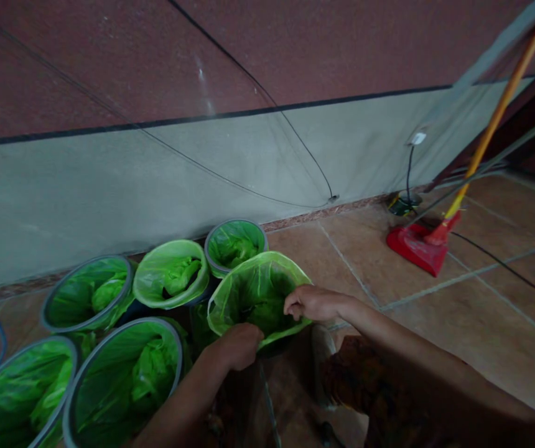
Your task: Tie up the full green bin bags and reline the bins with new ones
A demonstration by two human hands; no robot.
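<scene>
A bin lined with a green plastic bag (255,289) stands on the tiled floor in front of me. My left hand (238,346) grips the bag's near rim, fingers closed on the plastic. My right hand (311,303) pinches the bag's right edge at the bin's rim. The bag's mouth is spread open over the bin between the two hands. My knees and patterned clothing show below the arms.
Several grey bins with green bags (122,373) stand to the left along the grey wall (109,186). A red broom head on a yellow handle (419,246) leans at right. Black cables (505,264) cross the tiles; a socket (417,138) sits on the wall.
</scene>
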